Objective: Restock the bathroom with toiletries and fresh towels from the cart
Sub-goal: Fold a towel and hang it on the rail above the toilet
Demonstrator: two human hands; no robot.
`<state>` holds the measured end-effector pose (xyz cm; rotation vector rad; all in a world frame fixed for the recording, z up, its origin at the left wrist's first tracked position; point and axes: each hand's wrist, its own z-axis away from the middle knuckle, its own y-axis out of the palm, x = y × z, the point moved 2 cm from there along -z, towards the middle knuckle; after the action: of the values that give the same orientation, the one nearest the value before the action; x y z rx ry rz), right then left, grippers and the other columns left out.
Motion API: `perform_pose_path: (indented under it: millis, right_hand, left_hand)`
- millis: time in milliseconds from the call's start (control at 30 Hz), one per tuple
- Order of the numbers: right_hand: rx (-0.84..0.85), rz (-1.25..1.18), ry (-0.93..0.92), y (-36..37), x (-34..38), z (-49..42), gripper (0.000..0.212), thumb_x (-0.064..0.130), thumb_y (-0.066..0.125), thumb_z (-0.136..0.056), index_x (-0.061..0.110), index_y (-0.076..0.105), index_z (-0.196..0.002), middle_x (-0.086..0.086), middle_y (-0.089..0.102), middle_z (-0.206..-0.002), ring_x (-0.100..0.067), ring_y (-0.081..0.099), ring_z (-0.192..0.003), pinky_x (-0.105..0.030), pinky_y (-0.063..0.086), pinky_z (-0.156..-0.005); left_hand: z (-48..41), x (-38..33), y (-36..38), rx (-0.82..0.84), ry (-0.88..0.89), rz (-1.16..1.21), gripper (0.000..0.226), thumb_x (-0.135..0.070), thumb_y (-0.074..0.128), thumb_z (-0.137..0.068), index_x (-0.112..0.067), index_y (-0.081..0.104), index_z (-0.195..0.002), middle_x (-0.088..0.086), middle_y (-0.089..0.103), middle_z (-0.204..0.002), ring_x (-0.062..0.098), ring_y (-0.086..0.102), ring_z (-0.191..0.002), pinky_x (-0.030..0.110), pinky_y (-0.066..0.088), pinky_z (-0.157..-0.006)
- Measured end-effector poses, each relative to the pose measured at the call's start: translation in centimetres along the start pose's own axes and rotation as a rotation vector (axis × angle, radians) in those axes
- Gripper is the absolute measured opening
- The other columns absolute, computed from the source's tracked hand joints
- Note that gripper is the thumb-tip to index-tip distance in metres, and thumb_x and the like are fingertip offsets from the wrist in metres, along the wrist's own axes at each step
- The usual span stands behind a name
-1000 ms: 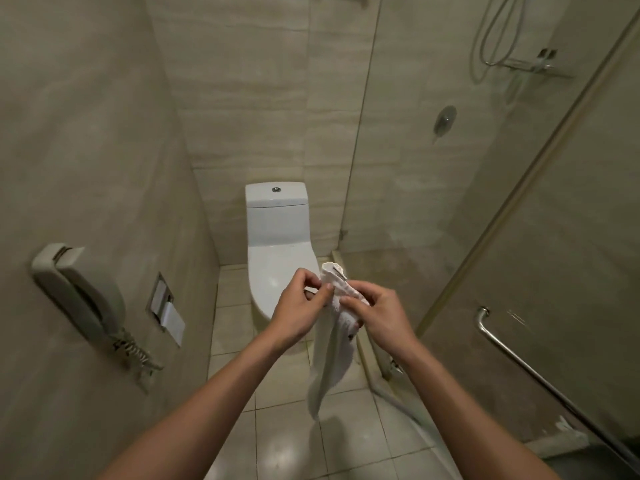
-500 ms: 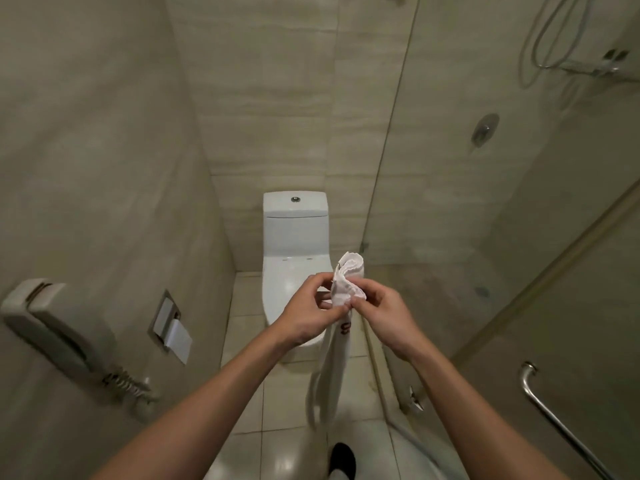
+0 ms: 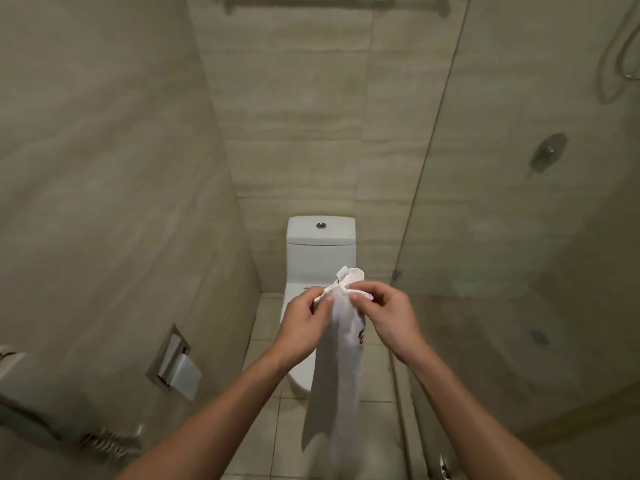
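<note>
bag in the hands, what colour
The bag is white with a small red print, seen in the head view.

The thin white bag with red print (image 3: 337, 375) that I held looked soft, crumpled and matt; cloth or thin plastic, I could not tell. Farther off, the white ceramic toilet (image 3: 320, 251) was smooth and glossy. The beige stone-look wall tiles (image 3: 294, 116) were matt, the pale floor tiles (image 3: 263, 327) shiny. To the right stood a clear, smooth glass shower panel (image 3: 485, 237); to the left, a dull metal paper holder (image 3: 169, 358).
</note>
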<state>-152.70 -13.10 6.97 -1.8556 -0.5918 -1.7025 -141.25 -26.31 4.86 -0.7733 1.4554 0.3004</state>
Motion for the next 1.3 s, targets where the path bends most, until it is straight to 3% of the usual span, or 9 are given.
perform_pose_path:
  millis: [133,300,433,567,700,800,867,1033,1300]
  right_hand:
    - [-0.009,0.029,-0.042,0.2,0.9,-1.6,0.018,0.007,0.070,-0.093,0.020,0.075,-0.104,0.009,0.077,-0.102,-0.008,0.071,-0.098,-0.021,0.054,-0.084]
    - [-0.118,0.231,-0.114,0.4,2.9,-3.3,0.016,0.007,0.065,-0.095,0.021,0.073,-0.098,0.014,0.073,-0.093,-0.015,0.066,-0.077,-0.013,0.051,-0.055]
    - [-0.161,0.330,-0.113,0.7,3.9,-4.2,0.021,0.004,0.064,-0.094,0.022,0.073,-0.089,0.006,0.074,-0.086,-0.013,0.064,-0.059,-0.015,0.048,-0.049]
    - [-0.187,0.434,-0.140,1.1,4.7,-4.9,0.016,0.004,0.065,-0.095,0.017,0.073,-0.091,-0.001,0.072,-0.095,-0.008,0.064,-0.063,-0.011,0.046,-0.052]
    - [-0.190,0.578,-0.176,1.7,4.9,-5.3,0.014,0.011,0.066,-0.095,0.022,0.068,-0.087,-0.001,0.070,-0.096,-0.015,0.067,-0.079,-0.010,0.046,-0.058]
    - [-0.208,0.657,-0.224,2.1,4.9,-5.6,0.017,0.015,0.063,-0.098,0.028,0.062,-0.086,0.009,0.066,-0.093,-0.018,0.063,-0.087,-0.029,0.053,-0.075]
    - [-0.215,0.664,-0.237,2.4,5.0,-5.6,0.017,0.015,0.058,-0.100,0.027,0.059,-0.087,0.013,0.061,-0.091,-0.017,0.060,-0.088,-0.040,0.055,-0.075]
    - [-0.210,0.732,-0.250,2.7,5.6,-5.2,0.018,0.015,0.051,-0.103,0.026,0.054,-0.089,0.011,0.057,-0.093,-0.011,0.051,-0.093,-0.013,0.036,-0.075]
    - [-0.214,0.750,-0.249,2.3,5.7,-4.4,0.026,0.015,0.053,-0.101,0.032,0.050,-0.083,0.014,0.056,-0.088,-0.001,0.050,-0.089,-0.018,0.037,-0.072]
  left_hand:
    - [-2.3,0.2,-1.1,-0.117,-0.013,0.004,0.012,-0.022,0.062,-0.097,-0.023,0.073,-0.093,-0.008,0.072,-0.081,0.006,0.062,-0.073,0.029,0.049,-0.068]
    - [-4.2,0.9,-3.2,-0.191,-0.046,0.086,0.014,-0.024,0.059,-0.100,-0.022,0.070,-0.091,0.005,0.070,-0.080,0.010,0.059,-0.069,0.033,0.049,-0.067]
    - [-5.7,0.7,-5.1,-0.186,-0.021,0.091,0.015,-0.021,0.059,-0.101,-0.021,0.069,-0.089,0.005,0.069,-0.077,0.007,0.055,-0.064,0.029,0.046,-0.063]
    - [-7.1,0.6,-6.9,-0.194,-0.046,0.119,0.014,-0.019,0.059,-0.100,-0.022,0.069,-0.092,0.001,0.072,-0.080,0.006,0.061,-0.067,0.026,0.049,-0.066]
    - [-8.4,0.1,-8.7,-0.211,-0.021,0.135,0.009,-0.015,0.062,-0.098,-0.014,0.069,-0.092,-0.002,0.069,-0.077,-0.003,0.059,-0.062,0.015,0.047,-0.060]
    - [-9.0,0.1,-9.4,-0.207,-0.001,0.140,0.007,-0.014,0.066,-0.097,-0.010,0.068,-0.091,-0.002,0.068,-0.077,-0.005,0.056,-0.060,0.014,0.045,-0.058]
    - [-9.2,0.2,-9.8,-0.210,-0.003,0.162,0.007,-0.015,0.068,-0.095,-0.009,0.069,-0.091,-0.002,0.068,-0.077,-0.002,0.057,-0.062,0.016,0.046,-0.060]
    - [-9.5,1.0,-10.8,-0.236,-0.032,0.199,0.014,-0.018,0.073,-0.092,-0.005,0.066,-0.090,0.008,0.070,-0.082,0.011,0.060,-0.073,0.024,0.050,-0.069]
    - [-9.3,1.1,-10.8,-0.197,0.006,0.129,0.020,-0.022,0.066,-0.097,-0.005,0.060,-0.090,-0.001,0.058,-0.077,0.005,0.048,-0.063,0.015,0.040,-0.058]
